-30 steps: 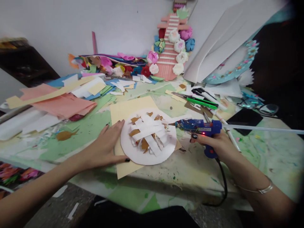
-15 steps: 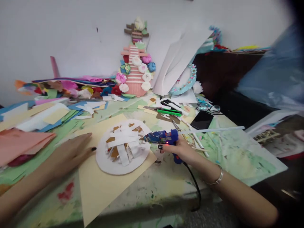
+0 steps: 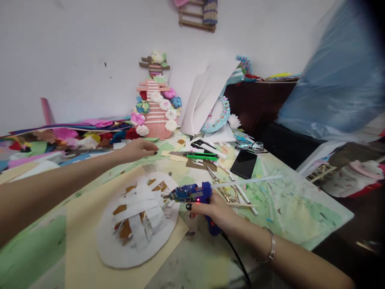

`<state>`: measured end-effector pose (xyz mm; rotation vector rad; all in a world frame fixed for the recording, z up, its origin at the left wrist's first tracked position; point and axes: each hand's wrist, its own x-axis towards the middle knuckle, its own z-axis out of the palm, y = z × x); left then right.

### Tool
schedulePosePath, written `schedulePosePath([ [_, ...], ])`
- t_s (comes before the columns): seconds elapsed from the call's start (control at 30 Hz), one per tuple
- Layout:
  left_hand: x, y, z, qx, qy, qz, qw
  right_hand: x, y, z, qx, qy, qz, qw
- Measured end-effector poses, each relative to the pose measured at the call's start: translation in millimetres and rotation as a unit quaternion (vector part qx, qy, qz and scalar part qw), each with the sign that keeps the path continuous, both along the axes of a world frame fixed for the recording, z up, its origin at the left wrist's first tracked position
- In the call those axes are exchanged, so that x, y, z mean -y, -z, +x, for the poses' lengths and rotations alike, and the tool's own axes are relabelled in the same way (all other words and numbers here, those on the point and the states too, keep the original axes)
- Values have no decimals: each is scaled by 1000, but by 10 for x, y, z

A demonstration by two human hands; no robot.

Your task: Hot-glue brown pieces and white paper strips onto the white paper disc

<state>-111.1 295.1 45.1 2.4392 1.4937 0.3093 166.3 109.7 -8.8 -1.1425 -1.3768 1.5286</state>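
Observation:
My right hand (image 3: 221,210) is wrapped around a blue hot glue gun (image 3: 189,192). Its red light glows, and a long clear glue stick (image 3: 252,182) sticks out of its back. The gun's nozzle points at the right side of a white paper disc (image 3: 110,249), where white strips (image 3: 140,206) cross over brown pieces. Under the disc lies a cream sheet (image 3: 80,224). My left hand (image 3: 138,149) reaches over the table, fingers stretched out and holding nothing. Just right of it are a green utility knife (image 3: 201,156) and white paper scraps.
Gold-handled scissors (image 3: 222,186), a black phone (image 3: 244,163) and glasses (image 3: 251,145) lie at the right. A flower-covered guitar shape (image 3: 155,116) leans on the wall beside rolled white paper (image 3: 201,96). Coloured paper (image 3: 69,134) is heaped at the back left. The gun's cord (image 3: 237,257) hangs downward.
My left hand has left the disc's left side and moved forward to the back of the table. The view has tilted up and shifted; the glue gun stays at the disc's right edge.

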Motion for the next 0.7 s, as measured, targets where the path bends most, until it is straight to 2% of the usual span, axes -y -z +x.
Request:
schedulePosePath([
  [0.1, -405, -17, 421, -16, 53, -2, 998, -14, 17, 8, 15, -4, -3, 1000],
  [0.2, -706, 4, 813, -29, 98, -7, 995, -39, 45, 21, 8, 0, -10, 1000],
  [0.33, -1013, 65, 1215, -60, 109, -5, 992, -49, 41, 24, -25, -2, -6, 1000],
  [0.43, -1177, 133, 1440, -92, 107, 3, 990, -25, 5, 6, -38, -8, -8, 999],
  [0.57, -1304, 206, 1693, -136, 134, -9, 982, 0, -11, -7, -66, -17, -13, 998],
  [0.7, -1378, 219, 1841, -169, 142, -16, 975, -4, -8, 12, -77, -22, -6, 997],
])
